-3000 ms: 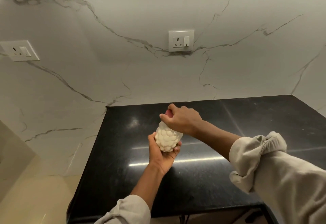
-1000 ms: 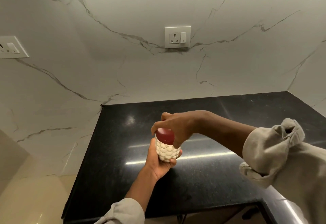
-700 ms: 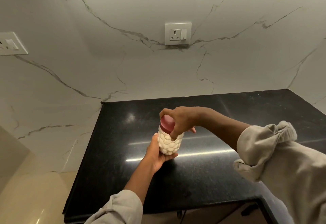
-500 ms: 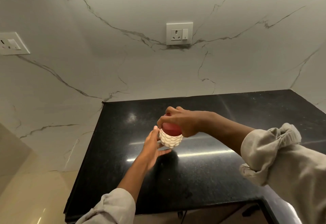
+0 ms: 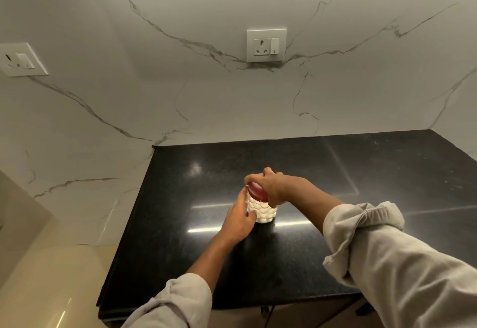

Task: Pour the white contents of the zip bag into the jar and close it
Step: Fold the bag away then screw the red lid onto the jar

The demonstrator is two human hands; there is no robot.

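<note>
A small white jar (image 5: 262,212) with a bumpy scale pattern stands upright on the black counter (image 5: 335,250). A dark red lid (image 5: 256,193) sits on top of it. My right hand (image 5: 273,188) reaches over from the right, fingers wrapped around the lid. My left hand (image 5: 238,220) lies against the jar's left side, fingers spread along its wall and thumb near its base. No zip bag is in view.
A white marble wall rises behind and to the left of the counter, with a socket plate (image 5: 266,45) above and another socket plate (image 5: 22,60) at far left. The counter's left and front edges drop to a beige floor.
The jar was held in the air in my left palm while my right hand worked the lid. It has come down onto the counter, and my left hand has shifted from under it to its side.
</note>
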